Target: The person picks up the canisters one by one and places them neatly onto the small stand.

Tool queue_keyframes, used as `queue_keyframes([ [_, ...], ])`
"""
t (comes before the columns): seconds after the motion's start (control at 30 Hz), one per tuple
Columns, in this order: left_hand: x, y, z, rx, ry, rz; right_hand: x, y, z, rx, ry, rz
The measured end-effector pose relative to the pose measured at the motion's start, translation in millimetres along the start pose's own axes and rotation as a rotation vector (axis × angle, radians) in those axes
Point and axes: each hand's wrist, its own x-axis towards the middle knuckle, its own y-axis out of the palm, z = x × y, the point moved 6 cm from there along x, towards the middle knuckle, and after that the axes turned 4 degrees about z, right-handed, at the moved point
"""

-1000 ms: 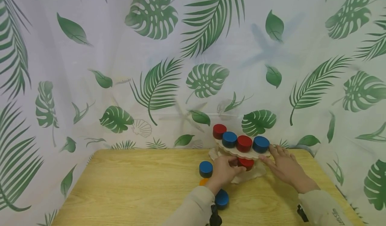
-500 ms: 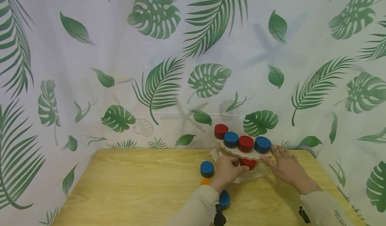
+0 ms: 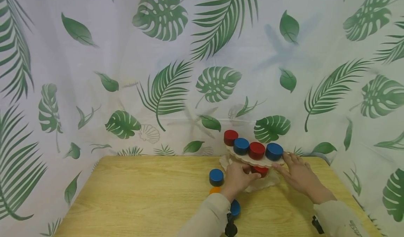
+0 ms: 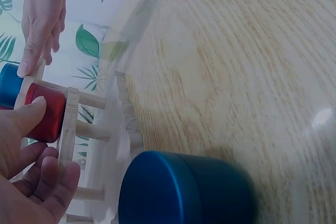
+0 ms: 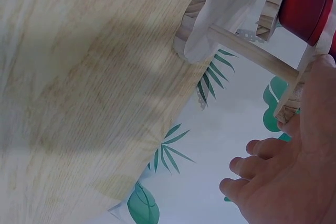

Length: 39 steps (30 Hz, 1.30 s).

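Note:
A tiered wooden rack (image 3: 245, 159) with wavy edges stands at the table's back right. Its top tier bears a row of red and blue cylindrical tins, among them a blue tin (image 3: 274, 151) at the right end. My left hand (image 3: 236, 179) pinches a red tin (image 3: 261, 172) on the tier below, partly hidden under the top tier. In the left wrist view, the thumb lies on this tin (image 4: 50, 116) and the other fingers curl near the shelf. My right hand (image 3: 301, 175) holds the top tier's right end between thumb and fingers; its other fingers (image 5: 249, 166) hang loosely.
Left of the rack, a blue tin (image 3: 216, 177), an orange tin (image 3: 215, 190) and another blue tin (image 3: 235, 208) stand on the wooden table (image 3: 142, 195), the last two partly behind my left arm. A leaf-printed curtain (image 3: 176, 100) hangs behind.
The red tin in my left hand has shifted slightly right and farther under the top tier. My right hand keeps its place at the rack's end.

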Motion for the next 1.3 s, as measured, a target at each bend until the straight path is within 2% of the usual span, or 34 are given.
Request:
queue_keyframes([
  [0.1, -1.0, -1.3, 0.1, -0.007, -0.008, 0.009, -0.2, 1, 0, 0.001, -0.004, -0.003],
  [0.2, -2.8, -4.2, -0.1, -0.023, 0.013, 0.028, -1.1, 1, 1, -0.002, -0.006, -0.004],
  [0.37, -7.9, -13.8, 2.7, -0.107, 0.048, 0.096, -2.2, 1, 1, 0.002, -0.008, -0.009],
  [0.57, -14.0, -35.5, 7.1, -0.129, 0.057, 0.17, -0.4, 2, -1, 0.006, -0.014, -0.012],
  [0.73, -22.1, -57.1, 5.6, -0.123, 0.101, 0.249, 0.8, 1, -4, 0.007, -0.009, -0.008],
  [0.9, -36.4, -77.0, 10.3, -0.109, 0.127, 0.341, 0.5, 3, -4, 0.011, -0.006, -0.012],
  [1.1, -58.2, -103.5, 26.2, -0.183, 0.106, 0.437, 0.2, 1, -2, 0.003, -0.015, -0.021],
  [1.3, -83.3, -129.6, 48.8, -0.236, 0.071, 0.468, -0.8, 0, 0, 0.0, -0.012, -0.014],
])
